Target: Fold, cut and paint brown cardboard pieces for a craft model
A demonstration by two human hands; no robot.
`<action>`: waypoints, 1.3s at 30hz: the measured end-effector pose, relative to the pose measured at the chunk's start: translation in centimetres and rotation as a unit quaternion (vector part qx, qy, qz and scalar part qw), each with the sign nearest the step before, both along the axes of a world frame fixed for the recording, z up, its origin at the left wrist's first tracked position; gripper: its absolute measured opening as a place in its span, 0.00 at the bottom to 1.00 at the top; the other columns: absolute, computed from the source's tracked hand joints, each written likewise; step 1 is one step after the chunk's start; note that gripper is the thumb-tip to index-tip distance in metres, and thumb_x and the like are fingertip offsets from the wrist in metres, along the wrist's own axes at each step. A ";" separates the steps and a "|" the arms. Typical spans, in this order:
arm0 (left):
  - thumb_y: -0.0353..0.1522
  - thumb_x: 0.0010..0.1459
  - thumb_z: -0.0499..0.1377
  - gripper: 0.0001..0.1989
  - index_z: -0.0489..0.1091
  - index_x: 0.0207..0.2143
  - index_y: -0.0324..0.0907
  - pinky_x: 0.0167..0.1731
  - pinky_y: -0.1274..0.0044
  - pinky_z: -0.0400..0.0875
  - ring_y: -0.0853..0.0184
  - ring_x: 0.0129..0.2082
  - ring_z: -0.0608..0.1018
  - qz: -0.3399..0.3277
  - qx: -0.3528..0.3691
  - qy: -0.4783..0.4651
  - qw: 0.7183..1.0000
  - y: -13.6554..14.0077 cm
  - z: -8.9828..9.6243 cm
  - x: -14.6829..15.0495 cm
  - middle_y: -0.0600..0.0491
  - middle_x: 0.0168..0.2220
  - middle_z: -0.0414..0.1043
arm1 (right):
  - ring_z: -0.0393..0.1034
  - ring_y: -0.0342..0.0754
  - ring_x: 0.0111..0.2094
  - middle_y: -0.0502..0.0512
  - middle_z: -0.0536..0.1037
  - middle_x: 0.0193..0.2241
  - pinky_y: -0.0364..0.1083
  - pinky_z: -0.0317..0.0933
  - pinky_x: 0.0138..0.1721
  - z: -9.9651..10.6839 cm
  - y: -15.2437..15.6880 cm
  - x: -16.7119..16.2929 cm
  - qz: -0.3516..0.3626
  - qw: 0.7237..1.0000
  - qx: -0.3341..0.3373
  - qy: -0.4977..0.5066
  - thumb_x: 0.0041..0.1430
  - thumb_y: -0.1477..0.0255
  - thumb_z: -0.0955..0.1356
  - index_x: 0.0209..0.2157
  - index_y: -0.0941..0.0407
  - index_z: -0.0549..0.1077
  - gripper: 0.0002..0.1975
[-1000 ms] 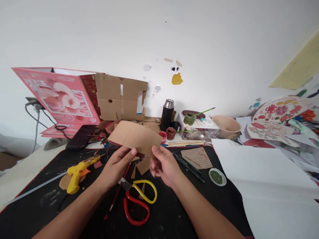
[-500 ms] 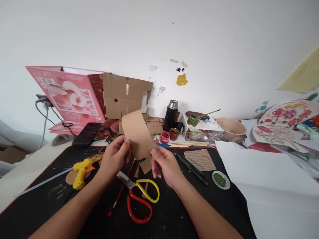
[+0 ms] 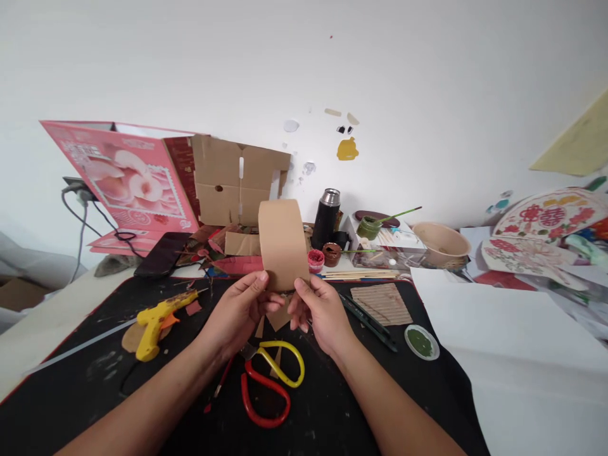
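A curved piece of brown cardboard (image 3: 284,244) is held up in front of me, its far end bending back. My left hand (image 3: 244,310) pinches its lower left corner between thumb and fingers. At the lower right corner, my right hand (image 3: 320,310) grips it the same way. Below the hands lie scissors (image 3: 273,405) with one red and one yellow handle loop; their blades are mostly hidden by my left hand. Small cardboard scraps (image 3: 278,318) show on the black mat just under the held piece. A thin red-tipped brush (image 3: 219,383) lies partly beneath my left forearm.
A yellow glue gun (image 3: 159,323) rests on the left of the black mat (image 3: 361,405). On the right are corrugated cardboard (image 3: 381,304), dark pens (image 3: 368,322) and a lid of green paint (image 3: 421,342). Behind stand a black thermos (image 3: 327,220), paint jars (image 3: 332,254) and a bowl (image 3: 441,244).
The cardboard has moved right and turned more upright, its top edge now facing me squarely. My left hand has shifted right, closer to my right hand, which now pinches the lower right corner.
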State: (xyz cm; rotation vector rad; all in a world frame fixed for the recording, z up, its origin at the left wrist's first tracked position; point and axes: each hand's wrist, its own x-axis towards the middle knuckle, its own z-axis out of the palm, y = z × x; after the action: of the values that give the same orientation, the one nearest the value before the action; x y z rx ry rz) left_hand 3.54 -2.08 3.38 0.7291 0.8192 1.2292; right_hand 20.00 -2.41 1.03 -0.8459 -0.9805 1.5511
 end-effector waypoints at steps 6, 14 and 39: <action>0.44 0.42 0.80 0.22 0.81 0.31 0.37 0.33 0.81 0.80 0.68 0.28 0.84 0.052 0.039 0.012 0.998 0.5 -0.5 -0.1 0.50 0.31 0.84 | 0.73 0.43 0.14 0.52 0.81 0.23 0.36 0.51 0.11 -0.1 -0.3 -0.4 0.026 1.000 -0.006 -0.006 0.57 0.44 0.75 0.36 0.56 0.73 0.28; 0.47 0.42 0.80 0.24 0.80 0.30 0.39 0.32 0.76 0.81 0.65 0.24 0.83 0.062 0.043 0.054 0.996 -0.2 -0.7 0.8 0.52 0.24 0.81 | 0.70 0.43 0.12 0.51 0.79 0.19 0.37 0.50 0.10 -0.5 0.0 -0.5 -0.023 1.000 -0.011 -0.012 0.57 0.40 0.73 0.32 0.56 0.71 0.31; 0.42 0.61 0.69 0.12 0.76 0.34 0.44 0.28 0.77 0.70 0.67 0.24 0.76 0.109 0.223 0.244 0.937 -0.9 -0.5 -0.5 0.55 0.25 0.76 | 0.71 0.43 0.13 0.50 0.79 0.19 0.37 0.51 0.12 0.1 -0.5 -0.6 0.019 0.999 0.006 -0.048 0.58 0.43 0.72 0.38 0.57 0.73 0.29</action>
State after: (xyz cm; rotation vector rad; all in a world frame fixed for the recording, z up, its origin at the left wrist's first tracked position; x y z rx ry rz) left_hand 3.01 -3.00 2.92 1.3810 1.0582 1.4791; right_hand 19.43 -2.93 1.10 -0.9061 -1.0794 1.5461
